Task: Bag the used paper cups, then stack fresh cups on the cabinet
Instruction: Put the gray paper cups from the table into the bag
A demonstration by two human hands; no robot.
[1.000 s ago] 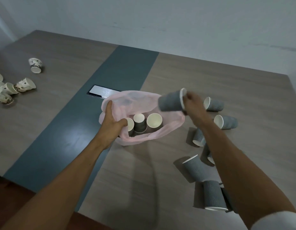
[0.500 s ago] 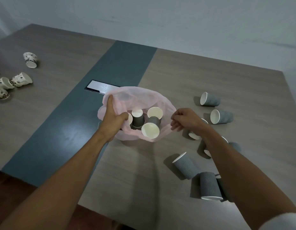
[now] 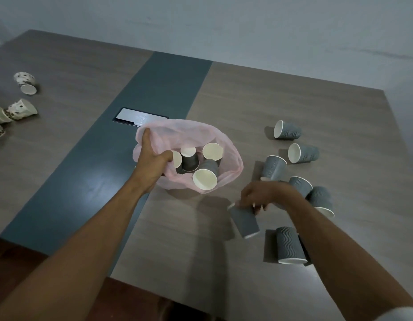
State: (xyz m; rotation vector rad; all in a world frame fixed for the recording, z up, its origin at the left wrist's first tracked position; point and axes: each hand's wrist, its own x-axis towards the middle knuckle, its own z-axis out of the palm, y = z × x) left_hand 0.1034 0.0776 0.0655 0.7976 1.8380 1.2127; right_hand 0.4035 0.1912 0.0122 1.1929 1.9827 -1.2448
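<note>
A pink plastic bag (image 3: 231,156) sits open on the table with several grey paper cups (image 3: 206,174) inside it. My left hand (image 3: 152,156) grips the bag's near-left rim and holds it open. My right hand (image 3: 263,195) is down at the table, right of the bag, with its fingers closed round the top of a grey ribbed cup (image 3: 243,222) that lies tilted. Several more grey cups (image 3: 302,152) lie on their sides to the right, one (image 3: 290,245) close to my right forearm.
Several white patterned cups (image 3: 27,81) lie at the table's far left. A silver cable hatch (image 3: 136,115) is set in the dark centre strip (image 3: 168,84) just behind the bag. The table's near edge runs below my forearms; a wall stands behind.
My right hand dropped the grey cup it held into the bag, then moved down and right to the table and closed on another grey cup. My left hand kept its hold on the bag.
</note>
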